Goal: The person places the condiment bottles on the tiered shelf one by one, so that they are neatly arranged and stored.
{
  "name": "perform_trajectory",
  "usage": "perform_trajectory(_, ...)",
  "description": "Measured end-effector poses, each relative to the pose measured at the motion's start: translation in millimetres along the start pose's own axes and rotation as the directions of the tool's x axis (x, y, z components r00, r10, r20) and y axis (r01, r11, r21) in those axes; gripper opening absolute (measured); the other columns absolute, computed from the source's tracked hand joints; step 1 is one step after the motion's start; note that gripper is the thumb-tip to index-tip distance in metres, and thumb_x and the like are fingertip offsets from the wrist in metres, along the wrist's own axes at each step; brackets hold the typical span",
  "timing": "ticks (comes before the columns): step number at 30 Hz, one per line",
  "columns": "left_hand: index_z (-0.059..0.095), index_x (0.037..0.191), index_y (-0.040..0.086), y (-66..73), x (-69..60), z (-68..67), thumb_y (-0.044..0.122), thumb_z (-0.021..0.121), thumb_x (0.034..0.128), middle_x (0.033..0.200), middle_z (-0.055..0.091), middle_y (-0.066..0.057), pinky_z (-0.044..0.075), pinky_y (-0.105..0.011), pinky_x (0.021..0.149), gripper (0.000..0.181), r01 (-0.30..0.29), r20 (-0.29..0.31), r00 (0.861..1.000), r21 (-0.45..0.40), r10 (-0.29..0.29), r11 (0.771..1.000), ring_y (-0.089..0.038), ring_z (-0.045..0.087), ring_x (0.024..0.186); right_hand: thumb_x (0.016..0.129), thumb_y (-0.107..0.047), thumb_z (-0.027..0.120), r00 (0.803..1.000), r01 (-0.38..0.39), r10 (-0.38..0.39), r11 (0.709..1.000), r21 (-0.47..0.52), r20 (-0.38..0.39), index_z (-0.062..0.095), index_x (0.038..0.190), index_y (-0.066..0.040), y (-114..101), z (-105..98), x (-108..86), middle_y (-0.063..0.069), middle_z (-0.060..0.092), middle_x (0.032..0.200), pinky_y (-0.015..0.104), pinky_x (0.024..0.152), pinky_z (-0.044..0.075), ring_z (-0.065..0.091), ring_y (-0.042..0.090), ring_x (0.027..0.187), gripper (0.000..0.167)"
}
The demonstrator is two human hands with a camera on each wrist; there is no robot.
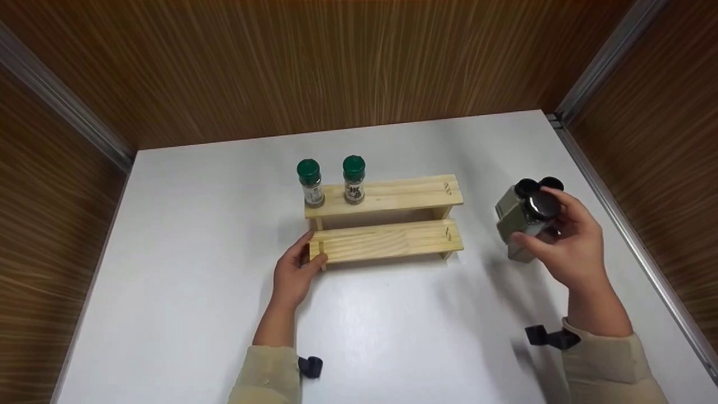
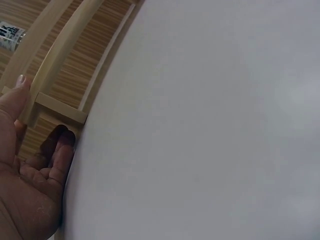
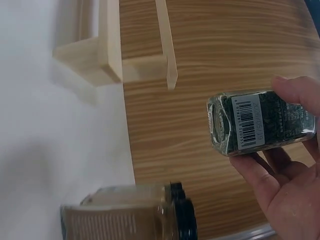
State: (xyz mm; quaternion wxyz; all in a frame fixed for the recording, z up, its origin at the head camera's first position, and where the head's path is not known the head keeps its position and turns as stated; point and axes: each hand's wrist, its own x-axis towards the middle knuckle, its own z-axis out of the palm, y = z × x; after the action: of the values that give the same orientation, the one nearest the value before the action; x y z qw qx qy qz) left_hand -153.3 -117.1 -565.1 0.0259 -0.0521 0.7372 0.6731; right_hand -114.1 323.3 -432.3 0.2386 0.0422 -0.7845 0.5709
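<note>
At right in the head view, the held black-capped jar (image 1: 517, 220) and the right hand (image 1: 575, 249) covered much of the other jars (image 1: 520, 254), so their count could not be told. Lettering on the two green-capped bottles (image 1: 354, 191), near the centre, was too small to read. The lower edge cut both sleeves (image 1: 266, 373). In the left-wrist view, the left edge cropped the left hand (image 2: 32, 197) and one of those bottles, upper left; the upper edge cut the wooden rack (image 2: 55, 60). In the right-wrist view, the nearer standing jar (image 3: 115, 223) at the bottom was cropped, its print blurred, and the held jar's cap was out of sight.
</note>
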Motion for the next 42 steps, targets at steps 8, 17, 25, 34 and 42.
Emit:
perform_trajectory(8,0.058,0.152,0.006,1.3,-0.4,0.9,0.008,0.081,0.0943,0.159,0.048,-0.020,0.036,-0.044,0.121,0.061,-0.005,-0.011,1.000,0.000,0.005,1.000,-0.036,0.043,0.148,0.070,0.027,0.082,0.995,0.075,-0.071,0.996,-0.047,0.076,0.057,0.141,0.007,-6.5,28.6,21.0,-0.007,0.072,0.121,0.019,0.092,0.052,0.069,0.010,0.110,0.078)
perform_trajectory(17,0.057,0.152,0.006,0.3,-2.3,2.8,0.007,0.081,0.0947,0.161,0.047,-0.018,0.035,-0.044,0.122,0.062,-0.007,-0.001,1.000,-0.016,0.007,1.000,-0.037,0.042,0.149,0.069,0.025,0.084,0.992,0.087,-0.092,0.994,0.058,0.086,0.057,0.141,0.006,-5.2,69.9,38.2,-0.004,0.074,0.120,0.021,0.074,0.060,0.071,0.013,0.105,0.079)
perform_trajectory(25,0.057,0.153,0.008,0.1,-2.4,3.9,0.010,0.081,0.0954,0.162,0.045,-0.019,0.034,-0.045,0.122,0.062,-0.003,0.006,1.000,-0.007,0.003,1.000,-0.037,0.040,0.151,0.074,0.018,0.085,0.994,0.043,-0.049,0.997,0.066,0.096,0.057,0.144,0.001,-1.2,103.6,46.7,0.008,0.071,0.126,0.022,0.073,0.060,0.068,0.014,0.109,0.077)
perform_trajectory(34,0.057,0.153,0.006,0.8,-3.3,2.6,0.009,0.081,0.0952,0.161,0.046,-0.019,0.034,-0.045,0.122,0.062,-0.020,0.007,1.000,-0.017,0.020,1.000,-0.037,0.040,0.151,0.079,0.011,0.088,0.988,0.017,-0.020,1.000,0.015,0.153,0.055,0.147,-0.002,-0.7,129.5,52.0,0.014,0.067,0.130,0.020,0.077,0.058,0.065,0.015,0.108,0.077)
perform_trajectory(42,0.057,0.152,0.006,0.7,-4.4,2.3,0.008,0.081,0.0951,0.162,0.045,-0.019,0.034,-0.045,0.122,0.062,-0.025,0.003,1.000,-0.024,0.025,0.999,-0.038,0.039,0.151,0.082,0.005,0.089,0.980,0.029,-0.026,0.999,-0.014,0.198,0.053,0.150,-0.003,0.5,149.1,54.2,0.013,0.065,0.131,0.020,0.076,0.055,0.061,0.018,0.110,0.077)
